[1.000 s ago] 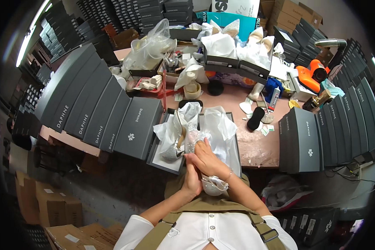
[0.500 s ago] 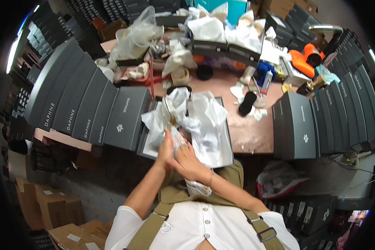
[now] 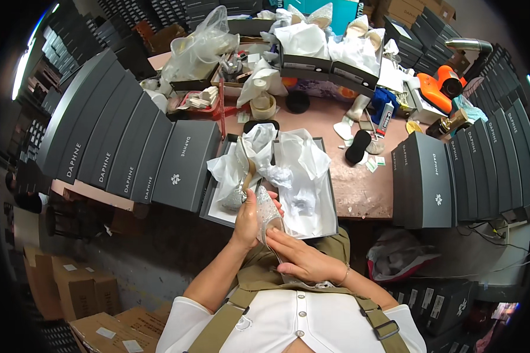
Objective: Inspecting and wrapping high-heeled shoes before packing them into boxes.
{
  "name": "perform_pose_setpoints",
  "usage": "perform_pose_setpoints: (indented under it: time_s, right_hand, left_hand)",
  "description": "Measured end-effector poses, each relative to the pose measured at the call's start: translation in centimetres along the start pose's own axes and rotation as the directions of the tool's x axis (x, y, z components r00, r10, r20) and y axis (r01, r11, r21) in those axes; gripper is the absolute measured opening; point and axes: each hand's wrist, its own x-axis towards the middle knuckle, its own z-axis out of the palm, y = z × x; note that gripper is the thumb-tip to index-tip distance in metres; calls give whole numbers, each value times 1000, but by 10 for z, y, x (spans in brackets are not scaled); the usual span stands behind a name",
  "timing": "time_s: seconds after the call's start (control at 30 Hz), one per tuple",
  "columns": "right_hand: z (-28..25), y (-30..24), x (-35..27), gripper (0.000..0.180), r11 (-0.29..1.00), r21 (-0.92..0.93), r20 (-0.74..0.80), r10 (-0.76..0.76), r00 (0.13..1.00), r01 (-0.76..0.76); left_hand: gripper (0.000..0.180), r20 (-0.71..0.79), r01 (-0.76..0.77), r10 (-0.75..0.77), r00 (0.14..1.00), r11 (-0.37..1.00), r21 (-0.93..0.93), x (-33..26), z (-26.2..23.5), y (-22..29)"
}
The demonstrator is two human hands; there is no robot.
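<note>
Low in the frame's centre, both hands grip a glittery silver shoe [image 3: 269,219] just below the tabletop [image 3: 359,188] edge: left hand [image 3: 247,220] fingers wrapped round it, right hand [image 3: 300,259] fingers curled beneath, beside the open shoebox [image 3: 330,194].

— What surrounds the work spot?
— A pinkish desk [image 3: 359,188] crowded with clutter, rows of dark grey boxes [image 3: 118,141] along both its sides.
— And lower down?
— Grey concrete floor [image 3: 153,265], brown cartons [image 3: 76,288] at the left. A bright light strip [image 3: 25,65] glows upper left.
</note>
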Motion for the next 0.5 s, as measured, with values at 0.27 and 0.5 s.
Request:
perform_pose_setpoints:
  time_s: [0.27,0.5]
  right_hand:
    - [-12,14,29,44,982,-191,-162,-25,986,-6]
    - [-32,30,14,54,742,663,-372,440,817,-98]
  left_hand:
    - [69,76,38,-40,996,999,28,14,-3,-14]
    - [75,400,-42,66,914,997,-67,40,17,31]
